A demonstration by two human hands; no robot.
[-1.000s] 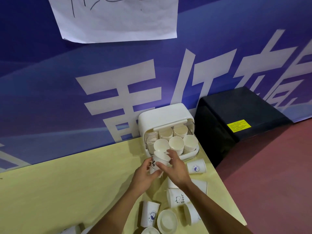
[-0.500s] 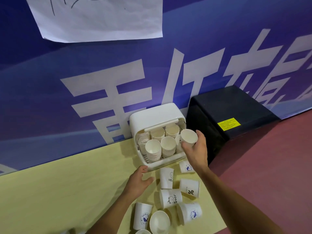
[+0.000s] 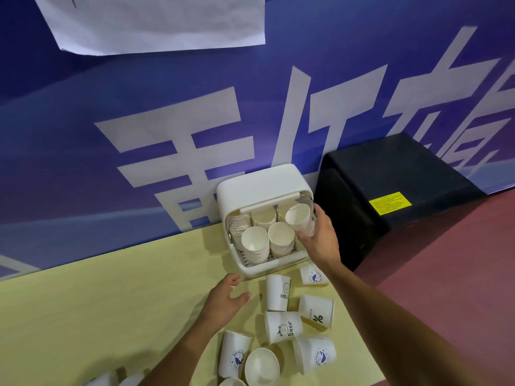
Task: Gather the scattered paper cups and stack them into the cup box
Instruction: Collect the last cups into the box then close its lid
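My right grip (image 3: pixel 320 240), pinching a paper cup (image 3: pixel 299 222), has reached the cup box (image 3: pixel 262 185); the left grip (image 3: pixel 225 298) has let go and is spread. I think stacking comes next.

Blue banner wall (image 3: pixel 139 112), yellow table (image 3: pixel 97 302), black cabinet (image 3: pixel 395 176), red floor (image 3: pixel 459 260).

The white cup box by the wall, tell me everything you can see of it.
The cup box is white, plastic-looking, round-cornered, its front open. It stands on the yellow table against the blue banner. Stacks of paper cups fill it. The right hand holds a cup at its right side.
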